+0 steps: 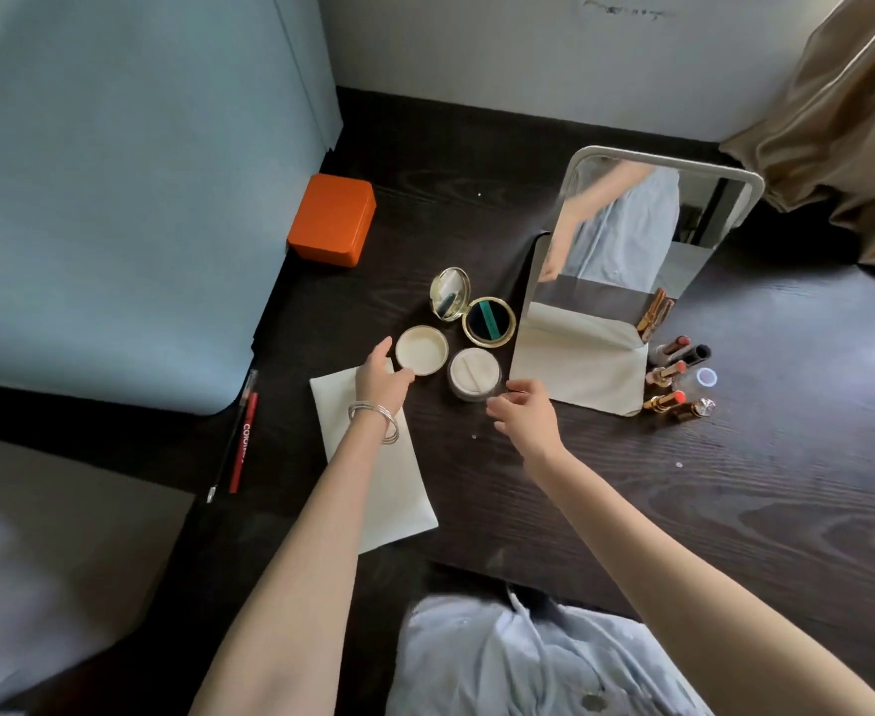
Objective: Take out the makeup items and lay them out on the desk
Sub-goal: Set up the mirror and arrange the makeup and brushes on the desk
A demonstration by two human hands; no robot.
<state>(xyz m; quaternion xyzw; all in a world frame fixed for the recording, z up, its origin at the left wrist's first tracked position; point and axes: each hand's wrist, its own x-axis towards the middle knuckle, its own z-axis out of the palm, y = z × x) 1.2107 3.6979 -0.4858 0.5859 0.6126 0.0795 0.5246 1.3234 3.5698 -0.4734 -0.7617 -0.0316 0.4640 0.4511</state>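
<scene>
A round cream lid (421, 349) lies upturned on the dark desk (580, 483). My left hand (381, 379) grips its left rim between thumb and fingers. Beside it stands a powder jar (474, 374) with a white puff on top. My right hand (526, 410) hovers just right of the jar, fingers loosely curled and holding nothing. Behind them a gold compact (488, 323) lies open, its mirrored lid (451, 293) tilted up. A flat white pouch (373, 457) lies under my left wrist. Several lipsticks (668, 374) lie at the right.
A standing mirror (631, 240) on a white base stands behind the lipsticks. An orange box (332, 219) sits at the back left. Two pencils (241, 436) lie at the desk's left edge. A small clear cap (705, 377) lies by the lipsticks. A curtain (848, 121) hangs at the right.
</scene>
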